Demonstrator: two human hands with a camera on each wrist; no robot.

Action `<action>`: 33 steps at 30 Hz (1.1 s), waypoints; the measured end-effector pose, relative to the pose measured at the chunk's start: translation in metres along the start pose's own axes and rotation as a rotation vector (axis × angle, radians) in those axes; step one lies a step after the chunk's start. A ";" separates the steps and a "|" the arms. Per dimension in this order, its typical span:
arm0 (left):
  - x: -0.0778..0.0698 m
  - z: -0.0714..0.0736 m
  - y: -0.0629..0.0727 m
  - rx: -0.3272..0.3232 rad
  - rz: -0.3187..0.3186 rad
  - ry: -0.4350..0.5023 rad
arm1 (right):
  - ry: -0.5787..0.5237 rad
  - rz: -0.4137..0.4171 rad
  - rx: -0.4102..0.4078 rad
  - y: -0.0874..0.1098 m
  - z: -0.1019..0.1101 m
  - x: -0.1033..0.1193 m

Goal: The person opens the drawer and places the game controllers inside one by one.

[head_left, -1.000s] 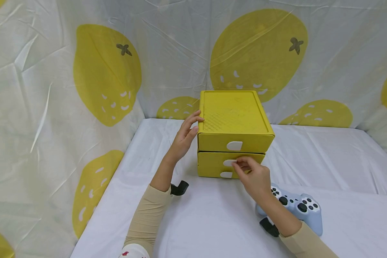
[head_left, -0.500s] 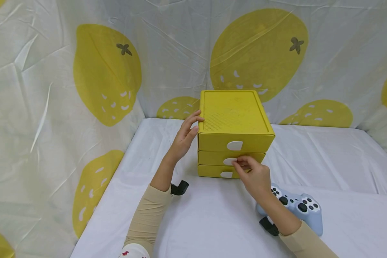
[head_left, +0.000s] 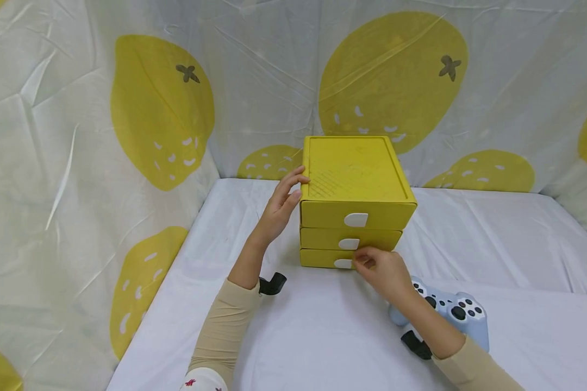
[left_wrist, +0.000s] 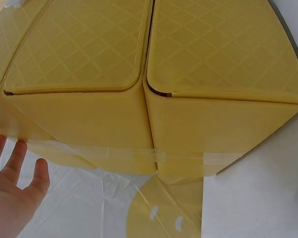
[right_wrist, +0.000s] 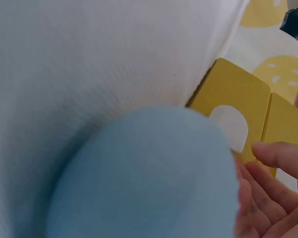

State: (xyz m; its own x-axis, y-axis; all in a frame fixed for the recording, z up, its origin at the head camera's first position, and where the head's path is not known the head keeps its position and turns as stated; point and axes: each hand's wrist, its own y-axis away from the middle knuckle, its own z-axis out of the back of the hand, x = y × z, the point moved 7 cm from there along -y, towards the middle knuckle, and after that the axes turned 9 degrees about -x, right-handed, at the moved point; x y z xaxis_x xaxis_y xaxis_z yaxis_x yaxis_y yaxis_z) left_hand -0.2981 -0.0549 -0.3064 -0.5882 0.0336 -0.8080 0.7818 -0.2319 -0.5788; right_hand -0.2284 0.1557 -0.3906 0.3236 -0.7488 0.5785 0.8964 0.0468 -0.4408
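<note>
A yellow three-drawer box (head_left: 354, 168) stands on the white cloth, with a white tab on each drawer front. My left hand (head_left: 276, 212) rests its fingertips against the box's upper left side; in the left wrist view its fingers are spread at the box's wall. My right hand (head_left: 383, 271) is at the bottom drawer (head_left: 318, 258), beside its white tab (head_left: 342, 264). In the right wrist view the thumb stands apart from the tab, and the fingers are near its edge. All the drawers look pushed in.
A light blue game controller (head_left: 462, 315) lies at the right, partly hidden under my right forearm; its blurred blue grip (right_wrist: 149, 178) fills much of the right wrist view. Lemon-patterned curtains (head_left: 264, 81) hang behind and at the left.
The slightly drawn-out middle drawer went back flush. My right hand let go of its tab and moved down to the bottom drawer's tab. The left hand has stayed in place.
</note>
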 end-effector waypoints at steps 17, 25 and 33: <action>-0.013 0.000 0.002 0.008 -0.002 -0.002 | 0.049 0.067 0.089 0.000 -0.016 -0.001; -0.016 -0.001 0.002 0.006 0.001 -0.015 | 0.060 0.130 0.069 0.004 -0.014 0.006; 0.002 0.001 0.000 0.005 -0.001 -0.015 | 0.066 0.164 0.060 0.011 -0.011 0.010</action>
State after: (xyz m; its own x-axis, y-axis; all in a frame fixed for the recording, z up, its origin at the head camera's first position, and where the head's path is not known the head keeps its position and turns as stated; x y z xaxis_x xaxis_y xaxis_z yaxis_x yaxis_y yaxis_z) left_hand -0.2994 -0.0555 -0.3075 -0.5922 0.0196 -0.8055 0.7801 -0.2365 -0.5793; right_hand -0.2187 0.1418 -0.3970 0.4480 -0.7695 0.4552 0.8504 0.2099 -0.4824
